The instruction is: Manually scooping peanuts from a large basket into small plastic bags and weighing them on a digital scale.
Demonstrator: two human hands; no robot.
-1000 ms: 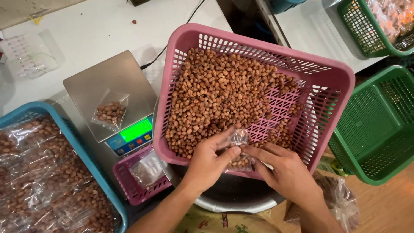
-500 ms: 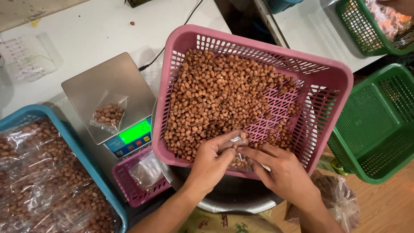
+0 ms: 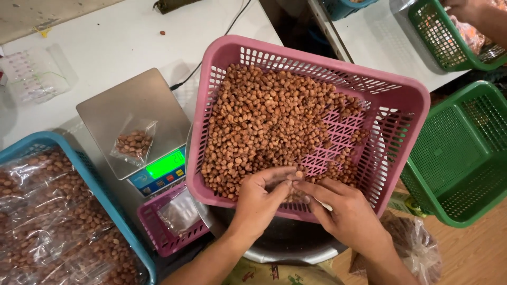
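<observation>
Both hands are held together at the near rim of the pink basket [image 3: 393, 100], over the brown nuts [image 3: 264, 121]. The left hand [image 3: 259, 198] is curled narrow, fingertips pinched; the right hand [image 3: 346, 211] meets it, possibly gripping a small clear bag, though this is hidden. A filled bag [image 3: 133, 143] lies on the scale [image 3: 113, 105].

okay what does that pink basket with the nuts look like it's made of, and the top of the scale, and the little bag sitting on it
The pink basket looks like moulded plastic: even colour, lattice walls and floor, slight sheen. The scale's top seems to be brushed metal, probably stainless steel: grey, flat, dully reflective. The small bag on it appears to be thin clear plastic film; the nuts show through and it crinkles with glints.
</observation>
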